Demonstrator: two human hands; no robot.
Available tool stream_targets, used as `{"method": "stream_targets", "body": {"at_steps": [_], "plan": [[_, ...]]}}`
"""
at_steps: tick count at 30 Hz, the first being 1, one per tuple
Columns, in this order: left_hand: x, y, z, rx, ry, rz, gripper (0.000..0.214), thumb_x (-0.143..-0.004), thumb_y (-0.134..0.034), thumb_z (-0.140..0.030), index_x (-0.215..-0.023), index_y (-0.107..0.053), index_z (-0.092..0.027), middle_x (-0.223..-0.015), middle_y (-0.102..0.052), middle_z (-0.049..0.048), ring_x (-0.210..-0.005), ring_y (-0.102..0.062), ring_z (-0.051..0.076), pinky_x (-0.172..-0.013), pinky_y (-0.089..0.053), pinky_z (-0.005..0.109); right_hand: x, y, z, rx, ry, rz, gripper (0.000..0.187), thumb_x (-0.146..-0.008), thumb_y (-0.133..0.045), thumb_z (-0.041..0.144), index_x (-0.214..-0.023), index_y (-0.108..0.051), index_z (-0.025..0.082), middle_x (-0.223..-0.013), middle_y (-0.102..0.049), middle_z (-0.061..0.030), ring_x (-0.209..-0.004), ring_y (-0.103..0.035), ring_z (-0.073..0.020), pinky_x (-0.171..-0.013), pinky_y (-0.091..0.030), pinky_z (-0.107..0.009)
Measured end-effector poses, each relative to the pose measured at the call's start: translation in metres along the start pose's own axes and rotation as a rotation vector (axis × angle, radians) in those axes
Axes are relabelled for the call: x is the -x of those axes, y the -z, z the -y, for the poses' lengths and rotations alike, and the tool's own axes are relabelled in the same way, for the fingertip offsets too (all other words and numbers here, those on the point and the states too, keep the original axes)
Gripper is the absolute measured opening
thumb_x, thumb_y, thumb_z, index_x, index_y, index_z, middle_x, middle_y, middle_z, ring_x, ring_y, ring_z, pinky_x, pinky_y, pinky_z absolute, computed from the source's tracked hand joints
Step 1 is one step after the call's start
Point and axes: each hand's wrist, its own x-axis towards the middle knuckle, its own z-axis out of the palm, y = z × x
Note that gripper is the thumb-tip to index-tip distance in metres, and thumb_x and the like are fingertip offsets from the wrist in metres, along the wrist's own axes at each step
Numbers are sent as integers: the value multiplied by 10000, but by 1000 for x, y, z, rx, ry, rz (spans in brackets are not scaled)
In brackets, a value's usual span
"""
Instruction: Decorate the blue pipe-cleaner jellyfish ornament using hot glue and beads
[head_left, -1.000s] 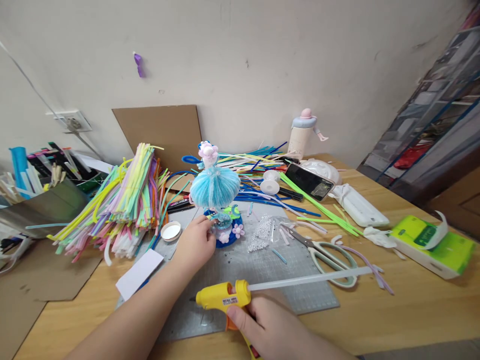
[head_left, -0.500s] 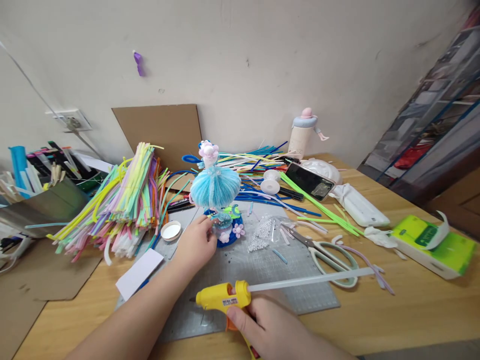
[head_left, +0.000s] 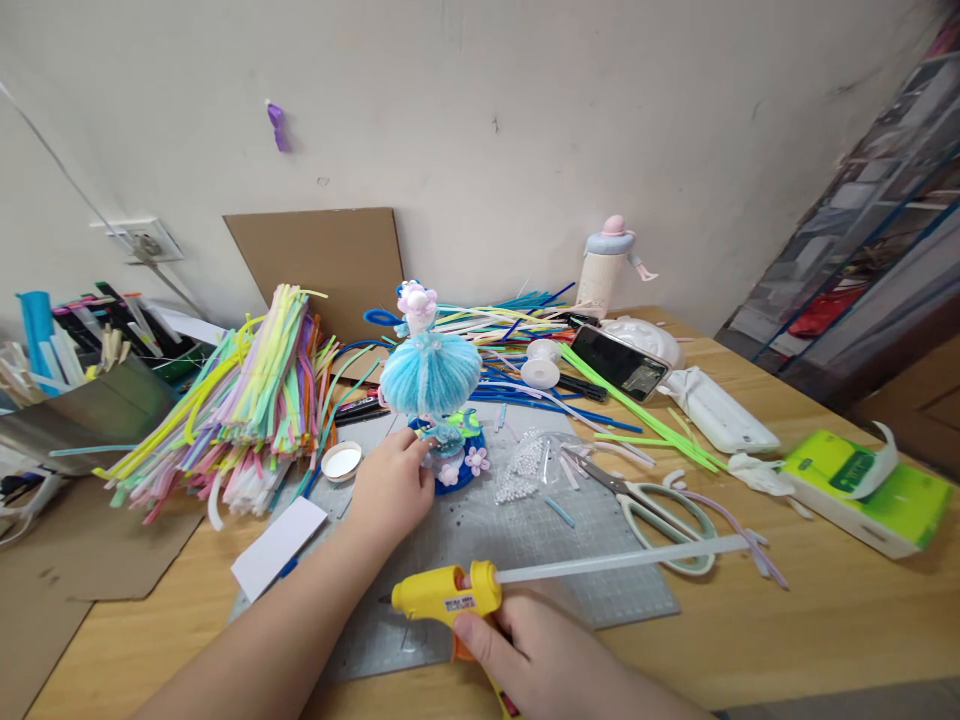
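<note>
A small doll [head_left: 430, 372] with a fluffy light-blue skirt and a pink head stands upright on a round blue base [head_left: 459, 464] decorated with pink flowers, on a grey cutting mat [head_left: 517, 540]. My left hand [head_left: 393, 485] reaches to the base from the left, fingers pinched against the doll's lower part just under the skirt. My right hand [head_left: 536, 655] grips a yellow hot glue gun [head_left: 442, 596] near the mat's front edge, its nozzle pointing left. A long clear glue stick [head_left: 622, 556] sticks out of the gun's back to the right.
A big heap of coloured pipe cleaners [head_left: 240, 410] lies left of the doll, more behind it. Scissors [head_left: 652, 505], white beads [head_left: 521, 468], a white lid [head_left: 342, 462], a phone [head_left: 619, 362], a bottle [head_left: 604, 265], a green box [head_left: 862, 490] and a white card [head_left: 277, 545] surround the mat.
My left hand has crept slightly right and up against the doll's base. The right hand and glue gun have stayed put.
</note>
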Motion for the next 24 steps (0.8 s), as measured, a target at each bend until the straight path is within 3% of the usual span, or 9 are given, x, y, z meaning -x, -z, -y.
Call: {"method": "stream_targets", "body": {"at_steps": [6,12,18,24], "plan": [[-1,2,-1,-103,-54,19,361,-761,-443,-136,-1053,-640,-216,-908,-618,85,-888,-554,262,-690,-419,356,0,0,1,-31,11,9,439,-938,-298,477,-824,-617,197,-748,-676,-19,-656,-570,-135,-552,-302,-232],[0,1,-2,-70,-6,19,329,-733,-450,-127,-989,-644,-202,-892,-606,93,-882,-560,260,-662,-406,345,-1,0,-1,-13,7,9,446,-939,-294,474,-798,-612,194,-736,-678,-11,-653,-573,-130,-550,-297,-230],[-3,2,1,300,149,30,159,-715,-439,-118,-794,-559,-187,-786,-574,33,-755,-549,188,-634,-405,288,1,1,1,8,1,17,456,-940,-300,456,-781,-626,179,-625,-647,-14,-599,-557,-134,-535,-294,-236],[-1,6,6,682,306,12,253,-667,-459,-126,-890,-569,-176,-779,-574,-4,-670,-510,140,-631,-409,264,2,-1,0,-38,-26,-28,503,-935,-302,491,-739,-645,179,-577,-649,-23,-555,-561,-136,-522,-302,-241]]}}
